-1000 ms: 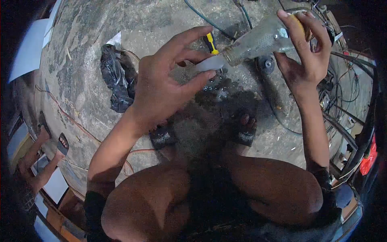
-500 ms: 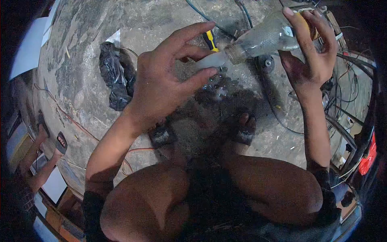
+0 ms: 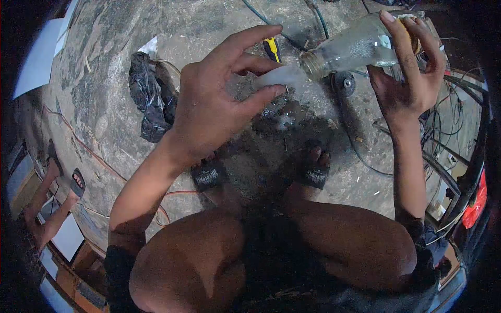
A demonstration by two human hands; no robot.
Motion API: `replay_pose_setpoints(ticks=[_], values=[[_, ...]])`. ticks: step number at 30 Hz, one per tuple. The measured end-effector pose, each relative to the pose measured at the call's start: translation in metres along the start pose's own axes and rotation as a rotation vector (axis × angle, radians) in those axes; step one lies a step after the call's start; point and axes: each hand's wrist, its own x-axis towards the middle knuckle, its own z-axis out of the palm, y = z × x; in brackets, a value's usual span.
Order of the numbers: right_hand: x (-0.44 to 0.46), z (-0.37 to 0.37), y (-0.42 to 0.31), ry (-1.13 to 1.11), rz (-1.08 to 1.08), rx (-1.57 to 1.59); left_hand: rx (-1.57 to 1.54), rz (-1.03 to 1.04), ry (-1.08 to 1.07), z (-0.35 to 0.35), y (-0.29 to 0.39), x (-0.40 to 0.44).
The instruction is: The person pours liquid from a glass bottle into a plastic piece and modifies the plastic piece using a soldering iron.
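My right hand (image 3: 409, 78) grips a clear bottle (image 3: 355, 49) near its base. The bottle lies almost level, with its open threaded mouth pointing left and slightly down. Between the thumb and fingers of my left hand (image 3: 209, 101) is a translucent whitish piece (image 3: 281, 77), shaped like a short tube or cap; its exact kind is unclear. A small gap separates this piece from the bottle's mouth. Beneath both, a dark wet patch (image 3: 284, 117) with shiny spots covers the floor. Just beyond my left fingers lies a yellow and black handle (image 3: 271, 49).
A crumpled black plastic bag (image 3: 148, 99) lies on the left of the concrete floor. A round black tool part (image 3: 343, 83) with a cable sits below the bottle. Tangled cables (image 3: 451, 115) and a red bag (image 3: 474, 203) are at right. Another person's foot (image 3: 77, 185) shows at left.
The bottle has shifted slightly right, and its mouth has come apart from the whitish piece. My left hand has barely moved and still holds that piece.
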Motion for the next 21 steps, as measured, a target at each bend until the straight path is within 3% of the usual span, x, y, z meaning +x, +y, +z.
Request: replay_pose_setpoints(ticks=[21], values=[[0.0041, -0.0021, -0.0023, 0.022, -0.041, -0.015, -0.006, -0.019, -0.013, 0.0005, 0.0028, -0.0003]])
